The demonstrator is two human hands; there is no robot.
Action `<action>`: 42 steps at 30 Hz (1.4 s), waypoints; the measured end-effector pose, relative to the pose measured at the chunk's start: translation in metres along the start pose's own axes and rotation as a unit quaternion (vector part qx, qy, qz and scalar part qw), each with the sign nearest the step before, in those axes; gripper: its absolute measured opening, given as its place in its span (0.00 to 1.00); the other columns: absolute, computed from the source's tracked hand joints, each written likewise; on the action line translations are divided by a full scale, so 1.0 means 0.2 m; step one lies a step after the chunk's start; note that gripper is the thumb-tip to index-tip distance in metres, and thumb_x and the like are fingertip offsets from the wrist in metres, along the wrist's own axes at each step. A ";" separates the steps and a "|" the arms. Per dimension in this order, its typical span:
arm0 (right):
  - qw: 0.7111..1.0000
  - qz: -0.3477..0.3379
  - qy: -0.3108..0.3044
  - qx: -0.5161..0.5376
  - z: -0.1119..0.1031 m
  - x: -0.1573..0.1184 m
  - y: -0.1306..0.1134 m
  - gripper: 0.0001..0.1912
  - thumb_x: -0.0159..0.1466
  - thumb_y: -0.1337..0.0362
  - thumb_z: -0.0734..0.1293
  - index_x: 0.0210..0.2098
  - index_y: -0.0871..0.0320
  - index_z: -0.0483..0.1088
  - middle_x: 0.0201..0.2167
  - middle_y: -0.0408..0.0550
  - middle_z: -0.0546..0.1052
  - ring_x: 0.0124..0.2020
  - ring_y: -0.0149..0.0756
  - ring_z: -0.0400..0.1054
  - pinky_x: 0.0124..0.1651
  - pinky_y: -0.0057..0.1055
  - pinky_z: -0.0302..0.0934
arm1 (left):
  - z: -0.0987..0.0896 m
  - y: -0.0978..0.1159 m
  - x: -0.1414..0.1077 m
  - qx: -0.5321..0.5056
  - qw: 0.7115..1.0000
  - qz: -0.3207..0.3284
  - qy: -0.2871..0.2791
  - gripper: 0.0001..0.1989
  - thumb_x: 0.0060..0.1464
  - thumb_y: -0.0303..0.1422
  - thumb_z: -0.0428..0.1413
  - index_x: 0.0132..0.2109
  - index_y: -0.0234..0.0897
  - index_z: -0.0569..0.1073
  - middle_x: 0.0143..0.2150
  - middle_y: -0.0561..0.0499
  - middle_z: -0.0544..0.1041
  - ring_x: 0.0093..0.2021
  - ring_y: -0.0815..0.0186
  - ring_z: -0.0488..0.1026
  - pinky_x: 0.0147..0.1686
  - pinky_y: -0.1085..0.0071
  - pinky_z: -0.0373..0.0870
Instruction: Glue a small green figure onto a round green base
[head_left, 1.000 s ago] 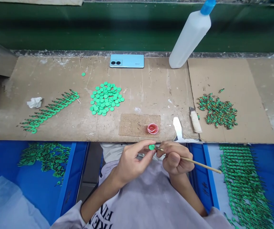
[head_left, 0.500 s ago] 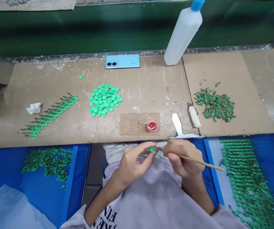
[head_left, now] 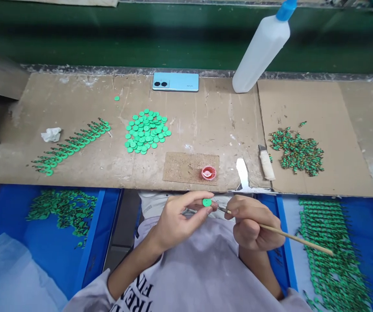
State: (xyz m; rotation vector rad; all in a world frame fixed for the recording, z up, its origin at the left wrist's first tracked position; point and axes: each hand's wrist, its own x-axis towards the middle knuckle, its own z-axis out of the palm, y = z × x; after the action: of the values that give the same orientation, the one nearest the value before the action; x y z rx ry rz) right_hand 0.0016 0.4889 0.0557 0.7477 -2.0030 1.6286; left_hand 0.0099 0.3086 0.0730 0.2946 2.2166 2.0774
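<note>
A small green disc sits pinched between the thumb and fingertips of the left hand, held over the lap just below the worktop edge. The right hand is curled closed around a thin wooden stick, its tip touching the disc's edge.

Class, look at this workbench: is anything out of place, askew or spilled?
One green disc lies alone, apart from the pile of green discs. The white bottle appears to lean right. Nothing looks spilled.
</note>
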 end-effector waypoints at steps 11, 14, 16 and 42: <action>1.000 -0.007 0.011 0.026 0.03 0.02 0.00 0.14 0.77 0.61 0.62 0.39 0.60 0.74 0.25 0.46 0.77 0.23 0.33 0.72 0.26 0.29 0.66 | 0.00 -0.01 0.00 0.068 0.997 0.041 0.013 0.12 0.59 0.24 0.63 0.50 0.37 0.80 0.37 0.51 0.88 0.34 0.67 0.86 0.36 0.81 0.82; 0.999 -0.029 -0.016 -0.007 0.02 0.03 0.00 0.13 0.77 0.62 0.61 0.39 0.59 0.73 0.24 0.45 0.76 0.23 0.32 0.71 0.26 0.29 0.66 | 0.00 -0.03 0.00 0.113 0.990 0.083 0.020 0.13 0.60 0.23 0.62 0.51 0.36 0.79 0.39 0.50 0.88 0.35 0.66 0.87 0.37 0.79 0.83; 0.997 -0.048 -0.041 -0.049 0.01 0.05 -0.01 0.11 0.77 0.62 0.63 0.40 0.60 0.73 0.24 0.46 0.75 0.24 0.33 0.70 0.28 0.30 0.66 | 0.00 -0.04 0.00 0.154 0.980 0.122 0.024 0.13 0.62 0.23 0.60 0.52 0.36 0.79 0.41 0.48 0.88 0.36 0.65 0.87 0.39 0.77 0.84; 0.983 -0.109 -0.099 -0.110 0.04 0.11 0.00 0.13 0.78 0.60 0.61 0.38 0.60 0.70 0.24 0.47 0.74 0.24 0.34 0.68 0.27 0.31 0.60 | -0.06 -0.03 0.02 0.209 0.968 0.142 0.002 0.14 0.65 0.24 0.58 0.56 0.37 0.78 0.45 0.47 0.88 0.41 0.63 0.87 0.42 0.74 0.83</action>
State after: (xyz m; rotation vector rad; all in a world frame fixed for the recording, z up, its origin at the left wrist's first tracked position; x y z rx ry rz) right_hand -0.0157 0.4775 0.0679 1.0354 -2.1068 1.2263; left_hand 0.0032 0.2972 0.0683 0.6742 2.7416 1.6932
